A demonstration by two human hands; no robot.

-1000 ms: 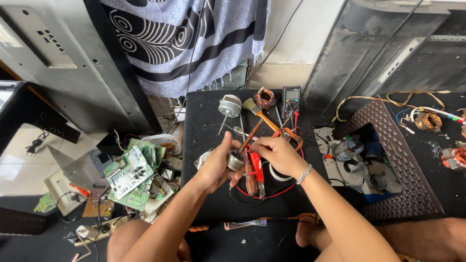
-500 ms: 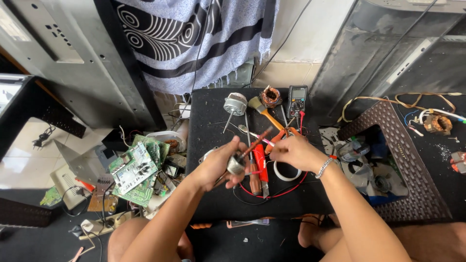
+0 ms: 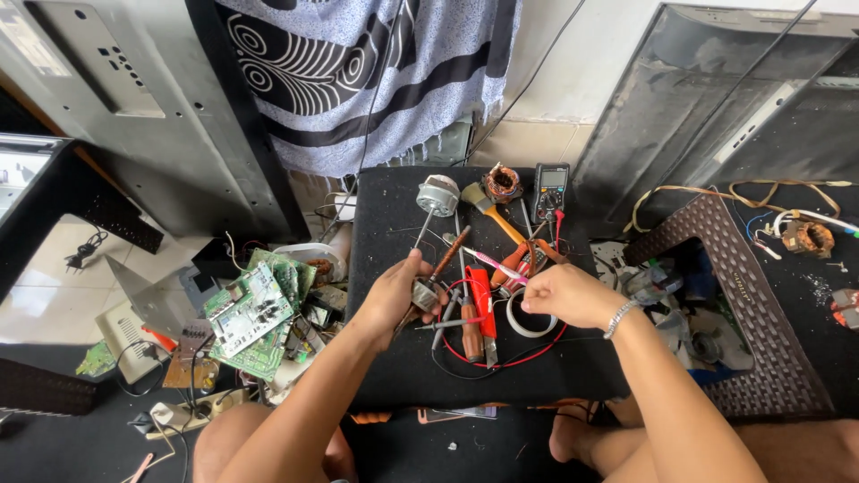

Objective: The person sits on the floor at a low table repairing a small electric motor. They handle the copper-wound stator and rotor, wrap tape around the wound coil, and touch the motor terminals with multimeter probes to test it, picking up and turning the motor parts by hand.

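Over the middle of the black bench (image 3: 385, 376), the left hand (image 3: 394, 300) has its grip closed around a small metal motor part (image 3: 424, 294), thumb on top and fingers beneath. It looks compact, rigid and fairly heavy for its bulk, probably smooth enough to slip; the sides of the casing seem the safest hold, away from any fine wire ends. The right hand (image 3: 565, 295) is pinched shut on something thin, likely a wire, too small to tell. Between the hands lie a red-handled cutter (image 3: 480, 300), screwdrivers (image 3: 450, 252) and a looping red lead (image 3: 501, 360), close enough to snag. A roll of white tape (image 3: 530, 315) sits just under the right hand. Farther back stand a fan motor (image 3: 438, 193), a copper coil (image 3: 502, 182) and a multimeter (image 3: 549, 190). Green circuit boards (image 3: 253, 311) are heaped off the bench's left edge
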